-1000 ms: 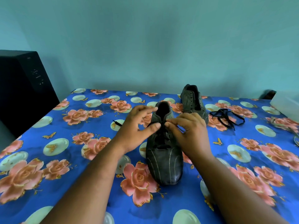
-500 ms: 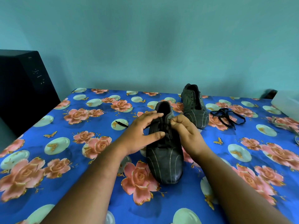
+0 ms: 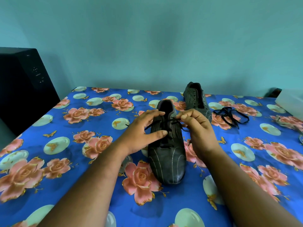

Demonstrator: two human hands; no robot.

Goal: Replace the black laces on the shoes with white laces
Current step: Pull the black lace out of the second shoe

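Near shoe [image 3: 167, 151], toe toward viewer: left hand [image 3: 144, 130] steadies it, fingers spread; right hand [image 3: 196, 126], now lifted, pinches its black lace [image 3: 173, 120], drawing it out. Far right, 1 unlaced shoe [image 3: 196, 99] beside a removed lace [image 3: 229, 116]

The left hand [image 3: 144, 128] covers the left side of the near shoe [image 3: 167, 154], hiding the eyelets there. The right hand [image 3: 196, 126] curls over the black lace [image 3: 170, 120], so the pinch itself and the lace's right end cannot be made out. The far shoe [image 3: 196, 97] has its toe hidden behind the right hand. A black box [image 3: 21, 89] runs off the left edge. At the right edge, a pale container [image 3: 291, 102] is cut off, and blurred objects [image 3: 290, 123] below it cannot be identified.
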